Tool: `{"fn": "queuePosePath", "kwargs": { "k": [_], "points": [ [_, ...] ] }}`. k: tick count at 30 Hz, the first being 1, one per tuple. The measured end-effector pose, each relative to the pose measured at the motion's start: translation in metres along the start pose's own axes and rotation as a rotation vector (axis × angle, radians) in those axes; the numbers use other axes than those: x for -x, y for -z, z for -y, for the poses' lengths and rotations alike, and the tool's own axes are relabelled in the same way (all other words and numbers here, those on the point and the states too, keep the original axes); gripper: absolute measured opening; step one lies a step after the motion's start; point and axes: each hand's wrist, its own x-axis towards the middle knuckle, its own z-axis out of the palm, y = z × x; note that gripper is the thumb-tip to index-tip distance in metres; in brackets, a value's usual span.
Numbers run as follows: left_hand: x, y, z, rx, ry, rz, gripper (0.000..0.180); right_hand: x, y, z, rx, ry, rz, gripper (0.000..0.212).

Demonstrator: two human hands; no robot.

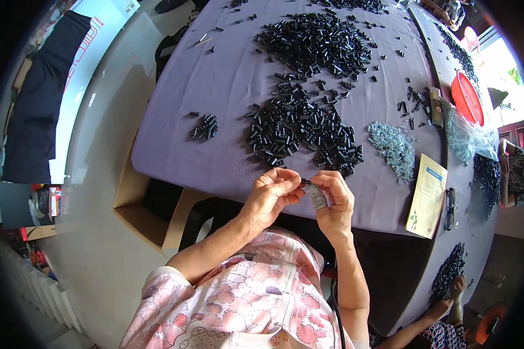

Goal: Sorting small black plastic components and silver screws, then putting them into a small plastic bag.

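My left hand [273,193] and my right hand [334,198] meet just in front of the table's near edge. Between their fingertips is a small black cylindrical piece [305,181], pinched from both sides. Against the fingers of my right hand sits a whitish speckled strip [317,198]; whether it is wrapped on a finger or held I cannot tell. Just beyond my hands lies a heap of similar black cylindrical pieces [300,125]. To its left is a small cluster of them [205,127], and to its right a pile of small clear or silvery parts [393,148].
A purple cloth [174,139] covers the table. Farther back is a larger black heap [317,43]. On the right are a yellow booklet [427,195], glasses [450,208], a plastic bag [463,136] and a red basket [467,99]. Another person's hands [451,296] work at lower right. A cardboard box [140,203] stands at left.
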Motion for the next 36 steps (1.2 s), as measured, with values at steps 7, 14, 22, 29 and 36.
{"fn": "queuePosePath", "kwargs": {
  "k": [7, 14, 22, 29, 36],
  "points": [
    [0.004, -0.007, -0.003, -0.119, 0.0, 0.075, 0.015, -0.004, 0.012, 0.007, 0.078, -0.001, 0.072, 0.039],
    [0.007, -0.013, -0.006, -0.26, 0.002, 0.094, 0.018, -0.007, 0.022, 0.007, -0.023, -0.033, 0.081, 0.042],
    [0.006, -0.014, -0.004, -0.265, -0.006, 0.095, 0.02, -0.004, 0.022, 0.004, 0.056, -0.002, 0.094, 0.046],
    [0.008, -0.019, -0.009, -0.294, 0.058, 0.075, 0.017, -0.003, 0.024, 0.007, 0.092, -0.004, 0.097, 0.039],
    [0.009, -0.025, -0.008, -0.506, -0.052, 0.087, 0.018, -0.012, 0.036, 0.017, 0.184, 0.071, 0.178, 0.039]
  ]
}}
